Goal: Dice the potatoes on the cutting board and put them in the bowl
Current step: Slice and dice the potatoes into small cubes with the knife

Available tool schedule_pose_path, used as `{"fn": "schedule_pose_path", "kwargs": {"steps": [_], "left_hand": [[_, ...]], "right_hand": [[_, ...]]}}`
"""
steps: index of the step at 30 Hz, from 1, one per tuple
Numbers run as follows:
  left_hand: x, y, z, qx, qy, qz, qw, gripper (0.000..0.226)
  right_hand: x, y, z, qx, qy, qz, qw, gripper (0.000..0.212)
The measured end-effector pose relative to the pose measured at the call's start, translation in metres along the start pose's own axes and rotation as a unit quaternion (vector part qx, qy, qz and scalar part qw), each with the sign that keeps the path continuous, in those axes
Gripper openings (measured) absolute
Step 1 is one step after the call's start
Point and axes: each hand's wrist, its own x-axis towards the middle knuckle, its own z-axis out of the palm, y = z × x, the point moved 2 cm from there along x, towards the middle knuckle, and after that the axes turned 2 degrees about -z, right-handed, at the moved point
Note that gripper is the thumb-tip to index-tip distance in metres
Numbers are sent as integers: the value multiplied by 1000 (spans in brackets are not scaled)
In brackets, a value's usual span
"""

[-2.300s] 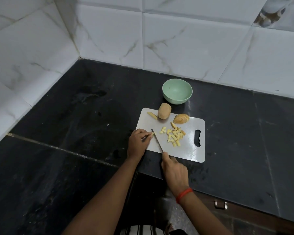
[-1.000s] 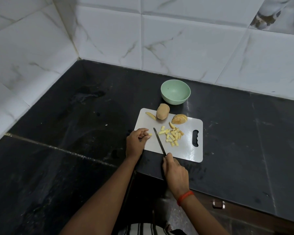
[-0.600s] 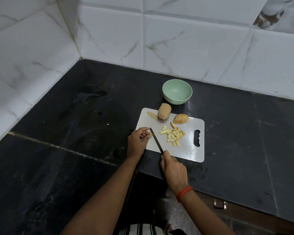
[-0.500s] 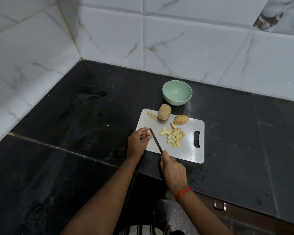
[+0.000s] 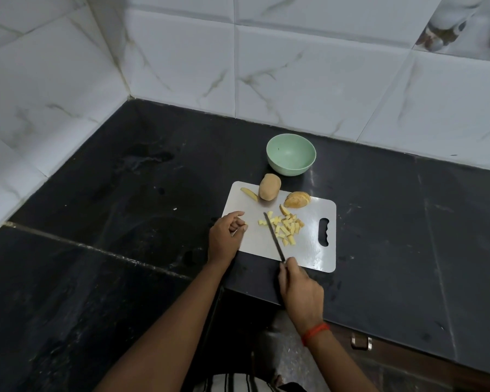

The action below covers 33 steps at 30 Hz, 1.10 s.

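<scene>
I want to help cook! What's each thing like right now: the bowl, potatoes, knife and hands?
Bowl: upright, empty.
Whole potato: uncut, skin on.
Cut potato: partly cut, on the cutting board.
Diced pieces: piled on the board, none in the bowl.
Knife: gripped by right hand, blade beside the pieces.
Left hand: fingers loosely curled.

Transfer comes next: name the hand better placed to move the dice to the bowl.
Left: the right hand grips the knife; the left hand, without a tool, lies nearer the bowl.

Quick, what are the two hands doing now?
Left hand: fingers loosely curled, cannot tell if holding anything.
Right hand: grips the knife.
</scene>
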Motion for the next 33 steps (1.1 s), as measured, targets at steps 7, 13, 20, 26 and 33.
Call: {"fn": "schedule_pose_path", "kwargs": {"steps": [7,13,20,26,33], "left_hand": [[19,15,9,109,-69,27,991,30],[33,35,40,103,-140,39,984,35],[11,65,87,21,-174,36,984,24],[6,73,79,-9,-86,56,995,26],[62,38,26,131,-35,86,987,44]], "right_hand": [[47,42,-17,101,133,85,982,17],[48,60,-7,144,155,116,970,19],[51,62,-4,131,133,101,977,18],[51,67,-1,135,121,103,978,15],[50,69,1,155,128,109,974,17]]}}
